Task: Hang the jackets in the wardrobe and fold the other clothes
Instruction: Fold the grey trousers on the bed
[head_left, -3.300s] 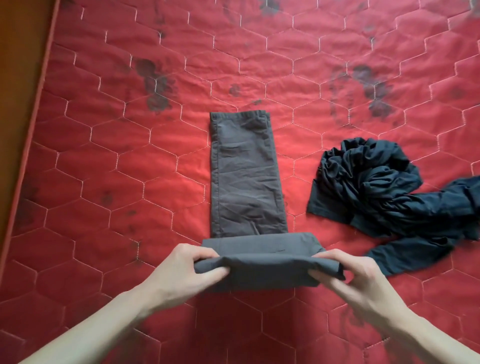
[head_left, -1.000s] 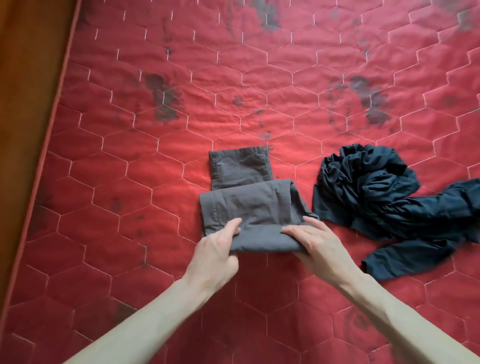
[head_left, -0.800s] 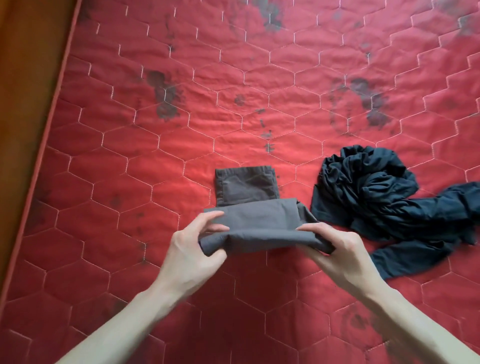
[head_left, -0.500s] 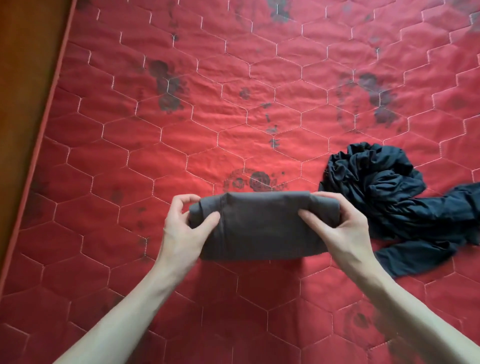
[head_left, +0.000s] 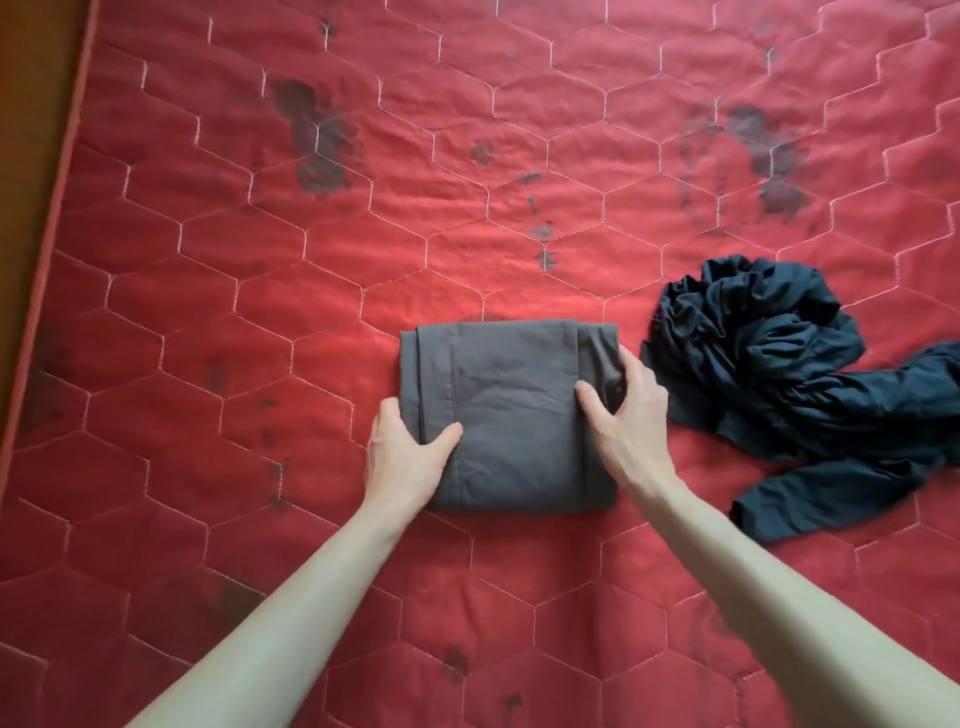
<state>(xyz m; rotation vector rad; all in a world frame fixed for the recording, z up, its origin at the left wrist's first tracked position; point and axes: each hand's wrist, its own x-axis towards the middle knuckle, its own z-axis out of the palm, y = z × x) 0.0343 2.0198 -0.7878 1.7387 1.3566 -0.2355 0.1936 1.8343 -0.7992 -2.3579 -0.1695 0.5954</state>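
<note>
The grey trousers (head_left: 511, 395) lie folded into a compact rectangle on the red quilted bed cover (head_left: 311, 291). My left hand (head_left: 405, 457) grips the bundle's lower left edge, thumb on top. My right hand (head_left: 626, 410) clasps its right side, thumb on the top face and fingers curled around the edge. A dark navy garment (head_left: 779, 374) lies crumpled just to the right, one sleeve trailing toward the near right.
The red cover has white hexagon stitching and dark stains (head_left: 317, 140) toward the far side. A brown wooden surface (head_left: 31, 130) runs along the cover's left edge.
The trousers went from a long strip to a closed rectangle, rolled away from me fold by fold. Both hands have set the bundle flat and now hold its sides.
</note>
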